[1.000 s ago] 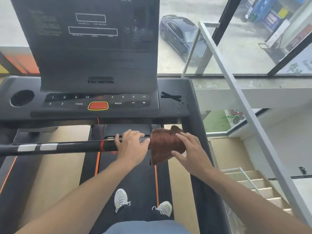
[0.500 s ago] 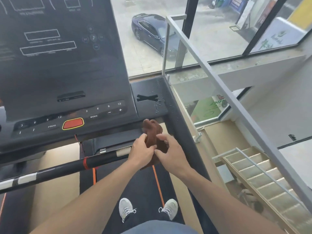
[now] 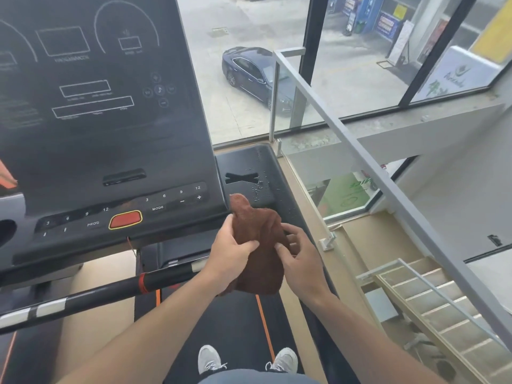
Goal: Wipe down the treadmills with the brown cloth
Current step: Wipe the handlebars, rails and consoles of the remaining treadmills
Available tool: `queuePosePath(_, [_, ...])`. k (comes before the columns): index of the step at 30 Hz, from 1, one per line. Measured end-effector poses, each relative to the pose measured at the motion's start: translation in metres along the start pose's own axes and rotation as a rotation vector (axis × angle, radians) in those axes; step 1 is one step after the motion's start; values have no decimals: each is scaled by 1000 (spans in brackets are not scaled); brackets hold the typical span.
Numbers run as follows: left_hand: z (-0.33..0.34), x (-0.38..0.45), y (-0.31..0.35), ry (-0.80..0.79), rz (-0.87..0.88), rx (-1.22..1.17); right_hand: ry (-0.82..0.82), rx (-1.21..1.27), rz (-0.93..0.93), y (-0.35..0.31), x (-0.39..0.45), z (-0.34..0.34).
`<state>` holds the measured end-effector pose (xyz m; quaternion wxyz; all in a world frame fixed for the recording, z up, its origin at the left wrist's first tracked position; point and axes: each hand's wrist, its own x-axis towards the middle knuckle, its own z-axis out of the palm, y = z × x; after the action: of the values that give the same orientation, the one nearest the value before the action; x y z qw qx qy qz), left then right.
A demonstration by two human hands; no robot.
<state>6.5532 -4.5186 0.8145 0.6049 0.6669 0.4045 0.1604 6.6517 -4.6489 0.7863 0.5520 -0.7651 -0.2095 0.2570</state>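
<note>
The treadmill console [image 3: 116, 151] fills the upper left of the frame, beside a window and a stairwell at right. At centre, the left hand [image 3: 231, 246] grips the bunched brown cloth [image 3: 259, 245] while the right hand [image 3: 300, 254] pinches its other side, just below the droplet-spotted side tray [image 3: 263, 167]. The cloth appears light, soft and limp; it is best gathered into a firm pad in the palm before pressing it on the tray.

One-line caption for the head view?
Both hands, left hand and right hand, bunch the cloth above the treadmill.

Mid-frame, left hand [image 3: 231, 252] and right hand [image 3: 300, 259] grip the brown cloth [image 3: 259, 245] below the treadmill console [image 3: 110, 151]
</note>
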Motion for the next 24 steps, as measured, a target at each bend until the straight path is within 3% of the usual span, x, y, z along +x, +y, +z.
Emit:
queuePosePath(9, [6,44,62,153,291,-98,251,-55,-405,-57,58,-18])
queuePosePath(12, [-2,86,64,159,252,55,380,-393,-477,-68,97,-16])
queuePosePath(13, [-6,99,57,159,224,178,336,-585,-478,-65,112,-13])
queuePosePath(17, [-16,128,22,-16,235,699,-206,-1093,-288,-11,155,15])
queuePosePath(20, [-19,143,6,-89,299,926,-208,-1177,-258,13,172,37])
queuePosePath(24, [-27,165,-5,4,361,867,-169,-1261,-265,-7,202,69])
